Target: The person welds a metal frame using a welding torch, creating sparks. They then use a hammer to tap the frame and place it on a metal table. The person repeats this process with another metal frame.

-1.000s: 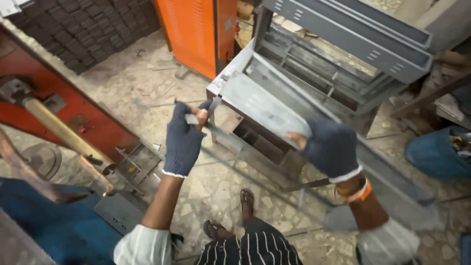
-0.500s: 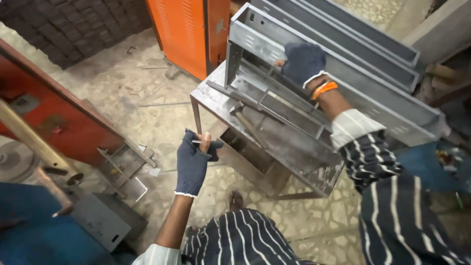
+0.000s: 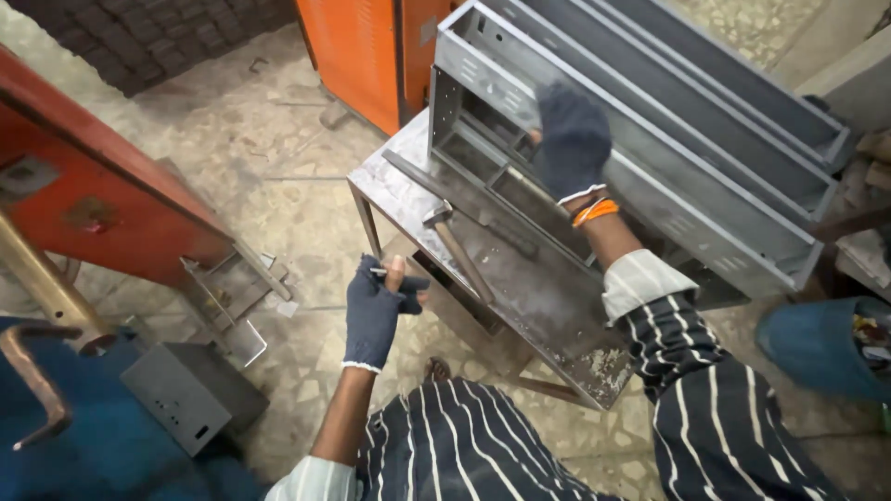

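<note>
My right hand, in a dark glove with an orange wristband, grips the near wall of a long grey sheet-metal cabinet shell that lies on its side at the back of a steel work table. My left hand, also gloved, hovers in front of the table's near-left edge and pinches a small thin metal piece between thumb and fingers. A hammer with a wooden handle and a flat metal bar lie on the tabletop between my hands.
An orange cabinet stands behind the table. A red machine with a brass-coloured rod is at the left, a small grey metal box on the floor below it. A blue bin sits at the right. More grey metal channels lie behind.
My right hand has slid down the cabinet shell's wall to a lower grip. My left hand has drawn back from the table edge and turned, still pinching the small piece.
</note>
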